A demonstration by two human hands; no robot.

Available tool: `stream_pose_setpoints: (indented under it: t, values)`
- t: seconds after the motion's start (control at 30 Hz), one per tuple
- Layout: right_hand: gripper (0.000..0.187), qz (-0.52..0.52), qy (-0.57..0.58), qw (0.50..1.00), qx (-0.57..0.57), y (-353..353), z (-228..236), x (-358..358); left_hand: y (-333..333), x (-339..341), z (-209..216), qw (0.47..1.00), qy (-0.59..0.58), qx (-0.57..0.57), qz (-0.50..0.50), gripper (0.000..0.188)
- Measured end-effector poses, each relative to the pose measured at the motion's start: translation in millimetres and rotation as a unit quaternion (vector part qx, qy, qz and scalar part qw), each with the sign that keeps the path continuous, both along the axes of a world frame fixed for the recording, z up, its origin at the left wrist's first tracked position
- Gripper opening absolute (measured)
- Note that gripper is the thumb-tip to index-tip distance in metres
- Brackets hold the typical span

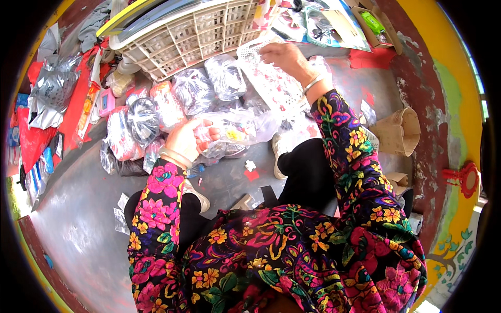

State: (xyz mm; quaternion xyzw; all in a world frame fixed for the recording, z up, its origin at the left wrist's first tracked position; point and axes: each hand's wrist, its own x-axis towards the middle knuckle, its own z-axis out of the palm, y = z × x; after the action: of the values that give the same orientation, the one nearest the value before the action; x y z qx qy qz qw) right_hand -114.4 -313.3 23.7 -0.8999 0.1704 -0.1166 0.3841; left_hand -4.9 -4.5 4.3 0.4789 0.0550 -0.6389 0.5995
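Note:
My left hand is closed on a clear plastic bag, its fingers curled at the bag's left end. The bag lies stretched out to the right, with small things inside and a yellow one showing through. My right hand is farther off, over the far end of a white plastic basket. Its fingers point left and are slightly bent and apart, with nothing visible in them. Small red and white pieces lie in the basket.
Several filled plastic bags are heaped beyond my left hand. A large cream crate stands behind them. At the right are an open brown paper sack and a cardboard box. A small white piece lies on the grey floor.

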Motion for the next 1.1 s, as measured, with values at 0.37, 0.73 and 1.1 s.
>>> stream_pose_setpoints:
  t: [0.37,0.73,1.1]
  values:
    - [0.037,-0.01,0.495,0.861,-0.115,12.5,-76.5,-25.5,2.5,-4.2,6.3,0.999,0.026,-0.032,0.025,0.032]
    - [0.02,-0.083,0.426,0.885,-0.169,-37.8,-146.8,-22.3,-10.6,-13.1,20.5,0.999,0.015,-0.04,0.03,0.032]
    - [0.011,-0.133,0.024,0.934,0.331,-16.7,-6.9,-32.3,-21.7,-14.0,32.8,0.995,0.013,-0.085,0.041,0.029]
